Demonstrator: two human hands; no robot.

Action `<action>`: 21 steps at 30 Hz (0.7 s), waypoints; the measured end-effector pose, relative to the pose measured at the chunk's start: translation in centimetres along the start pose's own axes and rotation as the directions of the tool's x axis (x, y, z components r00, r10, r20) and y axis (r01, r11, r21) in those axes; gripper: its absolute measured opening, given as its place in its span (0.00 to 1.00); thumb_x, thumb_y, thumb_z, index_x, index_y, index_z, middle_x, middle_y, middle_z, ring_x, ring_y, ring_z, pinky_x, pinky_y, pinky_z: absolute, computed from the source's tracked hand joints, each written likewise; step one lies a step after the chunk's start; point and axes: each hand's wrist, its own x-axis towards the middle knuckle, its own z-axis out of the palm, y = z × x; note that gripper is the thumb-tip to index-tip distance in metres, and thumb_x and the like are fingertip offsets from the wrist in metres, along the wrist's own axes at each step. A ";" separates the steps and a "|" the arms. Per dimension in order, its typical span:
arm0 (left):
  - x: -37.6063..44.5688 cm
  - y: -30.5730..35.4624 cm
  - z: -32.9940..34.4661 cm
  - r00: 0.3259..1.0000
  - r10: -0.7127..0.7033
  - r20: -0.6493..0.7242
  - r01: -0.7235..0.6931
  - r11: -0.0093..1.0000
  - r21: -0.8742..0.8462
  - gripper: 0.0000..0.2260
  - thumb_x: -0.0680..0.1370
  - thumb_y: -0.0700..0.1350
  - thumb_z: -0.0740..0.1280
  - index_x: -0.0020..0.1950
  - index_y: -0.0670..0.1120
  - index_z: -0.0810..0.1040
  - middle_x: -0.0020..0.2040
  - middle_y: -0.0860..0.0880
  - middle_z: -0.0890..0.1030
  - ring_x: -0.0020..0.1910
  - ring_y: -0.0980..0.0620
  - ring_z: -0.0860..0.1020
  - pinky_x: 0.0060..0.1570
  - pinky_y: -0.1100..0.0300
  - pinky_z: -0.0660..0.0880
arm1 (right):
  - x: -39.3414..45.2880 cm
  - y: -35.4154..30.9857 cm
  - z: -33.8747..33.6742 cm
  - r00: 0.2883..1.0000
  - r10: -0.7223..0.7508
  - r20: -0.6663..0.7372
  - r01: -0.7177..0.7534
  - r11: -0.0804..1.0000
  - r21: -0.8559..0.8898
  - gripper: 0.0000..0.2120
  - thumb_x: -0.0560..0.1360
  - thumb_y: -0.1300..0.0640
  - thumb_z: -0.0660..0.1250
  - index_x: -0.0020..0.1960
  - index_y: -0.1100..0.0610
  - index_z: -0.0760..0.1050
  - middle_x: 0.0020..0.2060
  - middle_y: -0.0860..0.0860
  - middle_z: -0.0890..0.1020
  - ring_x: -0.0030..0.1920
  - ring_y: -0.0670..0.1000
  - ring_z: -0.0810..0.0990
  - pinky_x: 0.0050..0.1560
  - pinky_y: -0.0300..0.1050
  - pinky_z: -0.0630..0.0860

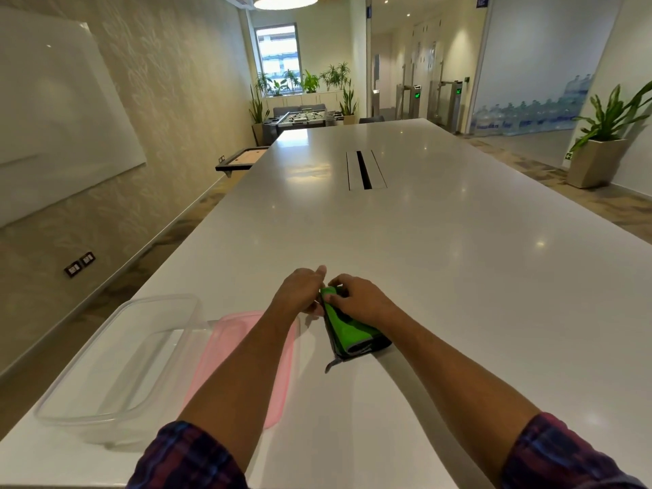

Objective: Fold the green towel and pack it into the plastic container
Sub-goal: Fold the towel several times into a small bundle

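Observation:
The green towel (347, 335), with dark grey trim, is folded into a narrow bundle and lies on the white table in front of me. My left hand (300, 292) pinches its far left end. My right hand (360, 296) presses on top of the same end, with fingers curled over the cloth. The clear plastic container (116, 372) stands open and empty at the near left corner of the table, apart from both hands. Its pink lid (271, 393) lies flat beside it, partly under my left forearm.
The long white table (423, 259) stretches away from me, with a cable slot (364, 170) in its middle. Its left edge runs close behind the container. A whiteboard hangs on the left wall, and a potted plant (607, 142) stands on the floor at the right.

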 end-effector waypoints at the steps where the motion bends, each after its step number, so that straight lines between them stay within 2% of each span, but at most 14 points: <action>1: -0.1 0.0 0.2 0.999 0.039 0.007 -0.039 0.998 0.051 0.16 0.83 0.50 0.60 0.46 0.40 0.80 0.40 0.37 0.85 0.36 0.39 0.86 0.44 0.46 0.85 | 0.0 0.2 0.2 1.000 -0.020 -0.012 0.019 0.999 -0.046 0.19 0.79 0.43 0.65 0.66 0.51 0.76 0.56 0.52 0.82 0.55 0.55 0.81 0.56 0.52 0.78; 3: -0.2 -0.2 0.4 0.994 0.107 0.000 -0.106 0.984 0.143 0.09 0.79 0.42 0.64 0.42 0.42 0.81 0.36 0.40 0.84 0.32 0.44 0.85 0.41 0.49 0.84 | 0.0 0.5 0.6 0.997 -0.061 -0.048 0.057 0.994 -0.093 0.18 0.80 0.45 0.66 0.65 0.53 0.78 0.55 0.53 0.80 0.55 0.56 0.80 0.56 0.52 0.77; 5: -0.2 -0.4 0.6 0.989 0.146 -0.030 -0.136 0.967 0.216 0.08 0.77 0.39 0.65 0.42 0.44 0.83 0.32 0.46 0.83 0.28 0.49 0.82 0.36 0.56 0.80 | -0.2 0.9 1.1 0.988 -0.108 -0.106 0.098 0.990 -0.098 0.17 0.80 0.47 0.65 0.65 0.54 0.78 0.54 0.53 0.77 0.54 0.56 0.80 0.55 0.52 0.77; 6: -0.3 -0.4 0.8 0.986 0.160 -0.042 -0.146 0.962 0.231 0.07 0.77 0.40 0.66 0.44 0.44 0.84 0.34 0.47 0.83 0.30 0.50 0.82 0.36 0.58 0.78 | -0.3 1.2 1.4 0.979 -0.143 -0.144 0.126 0.985 -0.119 0.16 0.81 0.47 0.65 0.64 0.54 0.78 0.54 0.53 0.77 0.54 0.56 0.79 0.55 0.52 0.77; 9: -0.4 -0.4 1.2 0.977 0.192 -0.092 -0.158 0.945 0.286 0.07 0.76 0.42 0.69 0.51 0.43 0.85 0.47 0.45 0.84 0.46 0.46 0.83 0.45 0.57 0.78 | -0.6 1.9 2.1 0.939 -0.253 -0.234 0.167 0.927 -0.335 0.18 0.81 0.46 0.62 0.65 0.53 0.78 0.58 0.53 0.78 0.59 0.56 0.76 0.58 0.52 0.73; 10: -0.4 -0.5 1.4 0.975 0.195 -0.107 -0.154 0.939 0.308 0.07 0.76 0.41 0.70 0.51 0.43 0.86 0.49 0.44 0.84 0.49 0.45 0.82 0.48 0.55 0.79 | -0.7 2.0 2.2 0.933 -0.270 -0.239 0.163 0.907 -0.388 0.19 0.81 0.45 0.60 0.66 0.52 0.78 0.61 0.52 0.79 0.61 0.56 0.75 0.60 0.53 0.71; 13: -0.3 -0.9 1.8 0.972 0.182 -0.146 -0.125 0.935 0.333 0.06 0.75 0.40 0.70 0.48 0.44 0.86 0.47 0.43 0.86 0.48 0.44 0.83 0.50 0.52 0.80 | -0.6 2.1 2.5 0.950 -0.265 -0.167 0.175 0.890 -0.421 0.22 0.82 0.43 0.55 0.69 0.50 0.76 0.68 0.51 0.77 0.71 0.54 0.71 0.70 0.53 0.65; 16: 0.0 -1.0 1.9 0.967 0.185 -0.176 -0.116 0.932 0.343 0.05 0.75 0.42 0.71 0.48 0.44 0.86 0.46 0.43 0.86 0.46 0.45 0.83 0.46 0.56 0.79 | -0.5 2.4 2.6 0.983 -0.180 -0.038 0.152 0.908 -0.390 0.28 0.82 0.38 0.51 0.78 0.48 0.65 0.77 0.51 0.68 0.79 0.52 0.60 0.78 0.52 0.55; 18: 0.2 -1.1 1.8 0.964 0.185 -0.190 -0.109 0.930 0.351 0.05 0.76 0.43 0.72 0.48 0.45 0.86 0.46 0.44 0.86 0.45 0.45 0.83 0.45 0.58 0.78 | -0.4 2.7 2.7 0.987 -0.159 0.002 0.145 0.895 -0.422 0.32 0.81 0.35 0.48 0.81 0.47 0.59 0.80 0.50 0.62 0.81 0.51 0.53 0.79 0.53 0.50; 21: 0.6 -1.2 1.7 0.963 0.179 -0.203 -0.097 0.929 0.357 0.05 0.76 0.44 0.72 0.47 0.45 0.86 0.45 0.45 0.86 0.44 0.46 0.83 0.46 0.57 0.79 | -0.4 2.5 3.2 0.988 -0.152 0.002 0.135 0.872 -0.470 0.34 0.80 0.35 0.45 0.82 0.49 0.55 0.82 0.51 0.58 0.82 0.51 0.49 0.80 0.54 0.46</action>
